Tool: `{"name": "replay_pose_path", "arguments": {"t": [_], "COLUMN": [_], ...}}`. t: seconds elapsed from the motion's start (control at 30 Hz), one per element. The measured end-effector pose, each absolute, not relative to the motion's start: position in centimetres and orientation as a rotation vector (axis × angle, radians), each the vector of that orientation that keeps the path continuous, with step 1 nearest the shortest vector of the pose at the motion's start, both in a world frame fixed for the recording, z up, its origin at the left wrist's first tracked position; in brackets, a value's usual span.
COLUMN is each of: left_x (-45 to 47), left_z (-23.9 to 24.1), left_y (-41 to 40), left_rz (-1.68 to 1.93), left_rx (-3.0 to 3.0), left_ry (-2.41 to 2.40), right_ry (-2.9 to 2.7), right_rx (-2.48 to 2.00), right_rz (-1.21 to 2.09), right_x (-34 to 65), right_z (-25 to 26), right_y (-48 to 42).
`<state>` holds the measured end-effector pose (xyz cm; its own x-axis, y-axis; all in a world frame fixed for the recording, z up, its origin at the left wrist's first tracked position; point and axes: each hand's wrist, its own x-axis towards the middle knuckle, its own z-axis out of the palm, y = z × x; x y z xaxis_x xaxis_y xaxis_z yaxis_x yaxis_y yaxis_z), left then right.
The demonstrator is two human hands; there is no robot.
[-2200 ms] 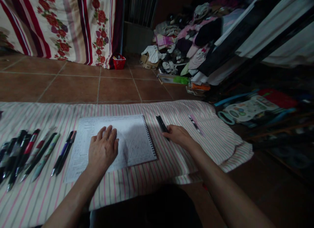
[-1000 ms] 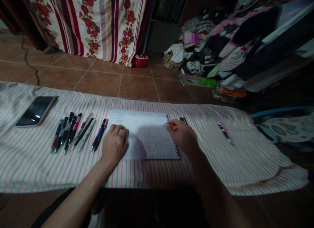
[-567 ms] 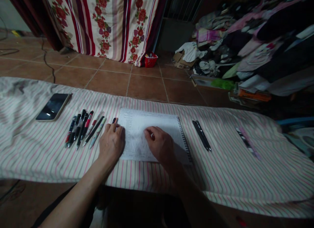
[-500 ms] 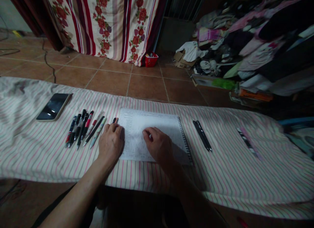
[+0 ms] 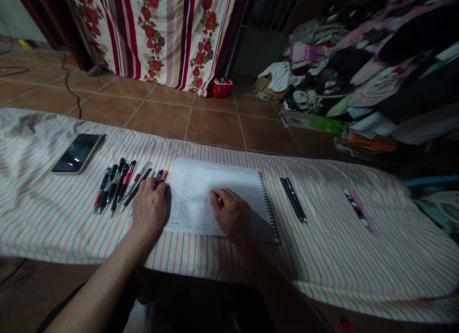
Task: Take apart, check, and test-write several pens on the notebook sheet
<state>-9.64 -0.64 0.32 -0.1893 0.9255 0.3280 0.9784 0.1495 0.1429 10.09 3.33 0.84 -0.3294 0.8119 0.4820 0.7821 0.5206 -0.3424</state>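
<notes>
Two pens [image 5: 160, 175], one purple-tipped and one orange-tipped, lie side by side just off the left edge of the spiral notebook [image 5: 201, 189], their far ends poking out from under the left hand [image 5: 148, 209]. That hand lies palm down over them, fingers loosely curled on the barrels; whether it grips them or only rests on them cannot be told. The notebook lies open and flat on the striped cloth [image 5: 340, 256], its wire binding along the right edge, the page covered in faint small writing. The right hand [image 5: 231, 213] rests on the page at about 3 o'clock from the left hand, fingers curled in, thumb and forefinger pinched together; something pale may sit between them, too small to tell. At 9 o'clock from the left hand lies a row of pens [image 5: 114, 185], packed close and roughly parallel, tips toward the person. Further out at 10 o'clock lies a dark phone [image 5: 76, 153], screen up. At 3 o'clock from the notebook a black pen [image 5: 293, 199] lies alone on the cloth, and beyond it, well apart, a patterned pen [image 5: 355, 206]. At 12 o'clock, across the tiled floor [image 5: 215, 125], stand a floral curtain [image 5: 161, 32] and a small red basket [image 5: 221, 88]; a heap of clothes [image 5: 322, 70] sits at 1 o'clock.
</notes>
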Motion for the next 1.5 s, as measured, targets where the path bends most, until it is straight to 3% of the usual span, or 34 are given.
{"name": "replay_pose_path", "arguments": {"t": [0.97,1.5], "left_x": [-10.0,-11.2], "left_z": [0.8,1.6], "left_y": [-0.3,-0.6], "left_rz": [-0.621,-0.297], "left_rx": [-1.755,-1.679], "left_ry": [-2.39,-2.497], "right_ry": [-2.126,-2.082], "right_rx": [-1.305,-1.273], "right_rz": [0.093,0.08], "right_x": [11.3,11.3], "right_z": [0.9,0.9], "right_y": [3.8,3.9]}}
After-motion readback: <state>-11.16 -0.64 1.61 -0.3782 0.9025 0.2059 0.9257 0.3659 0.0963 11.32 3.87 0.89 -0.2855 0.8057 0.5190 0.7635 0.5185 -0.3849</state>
